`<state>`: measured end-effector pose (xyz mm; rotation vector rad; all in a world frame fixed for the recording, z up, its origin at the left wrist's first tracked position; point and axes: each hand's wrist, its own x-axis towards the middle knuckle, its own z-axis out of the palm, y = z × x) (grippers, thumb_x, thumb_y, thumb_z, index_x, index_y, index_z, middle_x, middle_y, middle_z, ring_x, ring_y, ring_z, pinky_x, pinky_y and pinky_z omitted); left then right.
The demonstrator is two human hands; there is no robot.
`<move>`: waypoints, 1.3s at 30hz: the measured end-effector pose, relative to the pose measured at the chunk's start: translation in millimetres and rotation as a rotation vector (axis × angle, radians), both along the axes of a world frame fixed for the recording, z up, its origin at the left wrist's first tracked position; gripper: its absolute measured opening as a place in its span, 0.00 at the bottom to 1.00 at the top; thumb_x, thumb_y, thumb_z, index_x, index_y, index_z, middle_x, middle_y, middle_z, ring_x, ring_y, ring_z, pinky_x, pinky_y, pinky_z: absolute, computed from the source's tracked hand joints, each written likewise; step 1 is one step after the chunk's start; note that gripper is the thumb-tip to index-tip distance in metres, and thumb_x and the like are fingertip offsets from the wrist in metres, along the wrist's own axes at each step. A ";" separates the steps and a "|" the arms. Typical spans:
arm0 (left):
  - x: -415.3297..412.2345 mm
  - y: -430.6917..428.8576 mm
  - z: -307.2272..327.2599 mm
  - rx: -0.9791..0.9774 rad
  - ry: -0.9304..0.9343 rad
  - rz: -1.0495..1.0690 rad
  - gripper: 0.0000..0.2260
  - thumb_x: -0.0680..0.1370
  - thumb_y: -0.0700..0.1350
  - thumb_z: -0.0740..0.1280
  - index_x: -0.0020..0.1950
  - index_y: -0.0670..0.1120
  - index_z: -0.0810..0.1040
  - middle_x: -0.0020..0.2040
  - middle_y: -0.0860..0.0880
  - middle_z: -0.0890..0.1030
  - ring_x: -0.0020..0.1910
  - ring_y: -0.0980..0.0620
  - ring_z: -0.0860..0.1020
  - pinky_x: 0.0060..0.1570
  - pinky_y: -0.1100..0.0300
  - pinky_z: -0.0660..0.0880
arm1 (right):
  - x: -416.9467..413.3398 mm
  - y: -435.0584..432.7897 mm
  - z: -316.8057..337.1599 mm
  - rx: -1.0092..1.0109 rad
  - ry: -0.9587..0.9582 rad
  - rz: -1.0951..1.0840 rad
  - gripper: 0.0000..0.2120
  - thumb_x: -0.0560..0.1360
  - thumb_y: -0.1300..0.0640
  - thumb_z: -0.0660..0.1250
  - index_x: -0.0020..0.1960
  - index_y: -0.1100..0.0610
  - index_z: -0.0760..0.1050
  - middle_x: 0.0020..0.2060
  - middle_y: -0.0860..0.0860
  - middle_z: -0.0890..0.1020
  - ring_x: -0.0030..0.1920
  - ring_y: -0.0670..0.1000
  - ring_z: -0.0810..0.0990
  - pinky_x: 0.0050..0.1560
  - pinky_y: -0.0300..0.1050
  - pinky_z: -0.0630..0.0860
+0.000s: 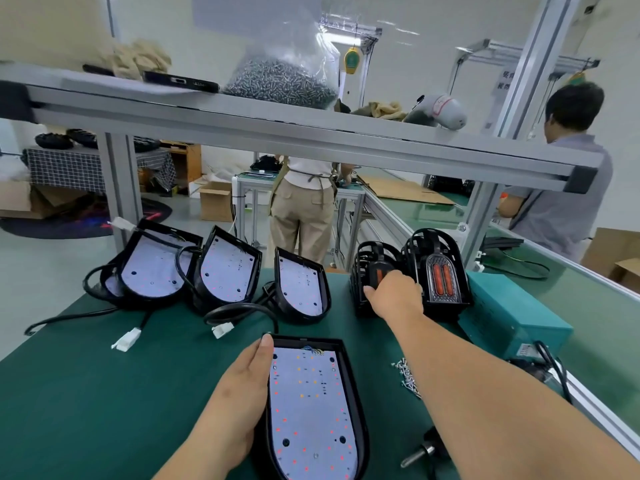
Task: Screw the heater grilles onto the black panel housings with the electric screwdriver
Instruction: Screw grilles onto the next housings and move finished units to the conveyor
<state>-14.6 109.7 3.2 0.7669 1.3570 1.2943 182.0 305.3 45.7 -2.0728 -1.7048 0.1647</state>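
A black panel housing (349, 386) with a white LED board lies flat on the green mat in front of me. My left hand (242, 386) holds its left edge, thumb along the rim. My right hand (394, 289) reaches forward and grips a black heater grille (367, 271) at the back of the table. A second grille (440, 271) with orange heater tubes stands just right of it. The electric screwdriver (426, 452) lies on the mat under my right forearm, partly hidden.
Three more housings (228, 271) with cables and white connectors (126, 339) lean at the back left. Loose screws (407, 375) lie to the right, beside a teal power box (512, 313). An aluminium shelf (277, 123) with a screw bag runs overhead. Two people work beyond.
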 end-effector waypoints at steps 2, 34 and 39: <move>0.7 0.0 0.2 0.004 0.001 0.000 0.21 0.81 0.60 0.59 0.69 0.51 0.75 0.62 0.52 0.82 0.63 0.49 0.79 0.70 0.46 0.69 | -1.1 -1.7 2.8 0.010 0.056 -0.012 0.26 0.76 0.46 0.70 0.63 0.64 0.70 0.60 0.62 0.77 0.63 0.63 0.72 0.50 0.50 0.71; 2.6 2.2 3.6 0.120 -0.184 -0.095 0.20 0.86 0.52 0.53 0.60 0.43 0.80 0.51 0.40 0.86 0.46 0.45 0.86 0.39 0.57 0.82 | -23.5 -134.5 48.8 0.059 -0.756 1.465 0.37 0.70 0.77 0.59 0.76 0.55 0.66 0.78 0.55 0.62 0.79 0.56 0.57 0.74 0.39 0.53; -0.2 1.0 2.8 0.102 -0.222 -0.126 0.23 0.85 0.56 0.54 0.58 0.42 0.81 0.50 0.37 0.85 0.49 0.41 0.85 0.44 0.53 0.82 | -25.6 -142.7 25.6 0.005 -0.645 1.382 0.39 0.71 0.75 0.61 0.78 0.50 0.63 0.80 0.47 0.56 0.79 0.51 0.53 0.73 0.51 0.64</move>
